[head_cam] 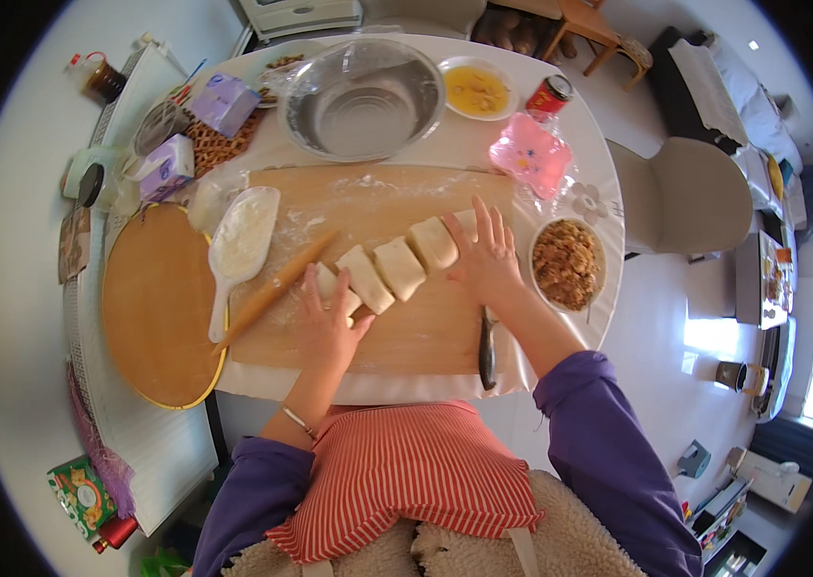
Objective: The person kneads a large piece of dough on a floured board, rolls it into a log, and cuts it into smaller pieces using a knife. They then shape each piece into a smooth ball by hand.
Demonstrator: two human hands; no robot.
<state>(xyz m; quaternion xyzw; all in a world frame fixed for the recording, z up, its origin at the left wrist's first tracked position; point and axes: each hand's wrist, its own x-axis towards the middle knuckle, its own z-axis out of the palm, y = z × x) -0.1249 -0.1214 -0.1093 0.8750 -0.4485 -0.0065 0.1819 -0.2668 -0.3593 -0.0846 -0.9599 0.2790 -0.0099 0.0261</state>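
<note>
Several thick pieces of white dough (400,268) lie in a slanting row on a wooden board (406,339). My left hand (330,317) rests with spread fingers on the piece at the lower left end. On the piece at the upper right end lies my right hand (484,256), fingers apart, covering much of it. A wooden rolling pin (276,292) lies diagonally left of the row. Below my right hand is a knife with a black handle (487,353); its blade is mostly hidden by my forearm.
A flour scoop (242,238) with flour lies at the board's left, beside a round yellow-rimmed tray (161,310). Behind stand a steel basin (363,108) and a plate of yellow liquid (480,88). A pink dish (530,155), a can (550,95) and a bowl of filling (566,265) stand right.
</note>
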